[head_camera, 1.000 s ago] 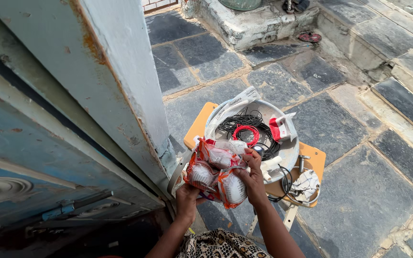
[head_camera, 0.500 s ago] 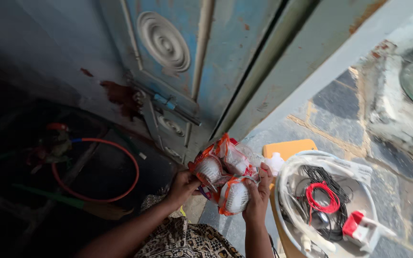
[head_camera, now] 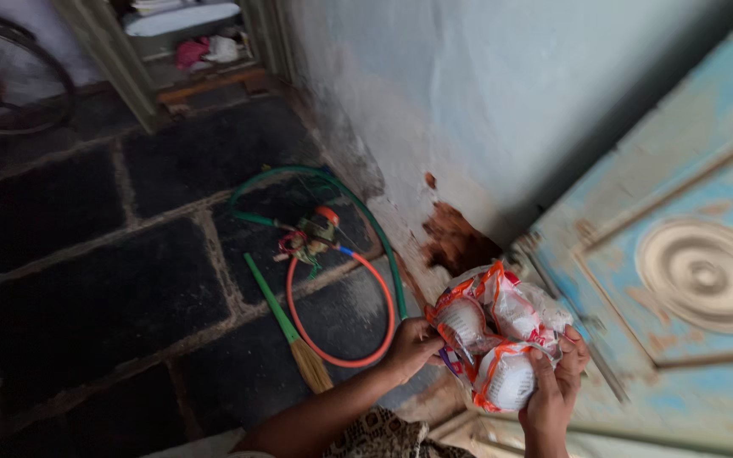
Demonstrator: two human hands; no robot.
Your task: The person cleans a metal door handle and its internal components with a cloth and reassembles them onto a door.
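Both my hands hold a bunch of clear plastic packets (head_camera: 494,326) with orange trim, each with a round white item inside. My left hand (head_camera: 413,346) grips the left packet from below. My right hand (head_camera: 553,392) clasps the lower right packet, fingers wrapped over its edge. The bunch hangs in front of a pale blue wall and a blue door.
A blue panelled door (head_camera: 689,280) with a round carved disc stands at the right. On the dark stone floor lie an orange hose loop (head_camera: 345,335), a green hose (head_camera: 366,216) and a green-handled broom (head_camera: 286,326). A bicycle wheel (head_camera: 10,80) leans at the far left.
The view has swung left, from the bowl of cables on the paved yard to the doorway and then the dark floor inside. Both hands keep their hold on the packets.
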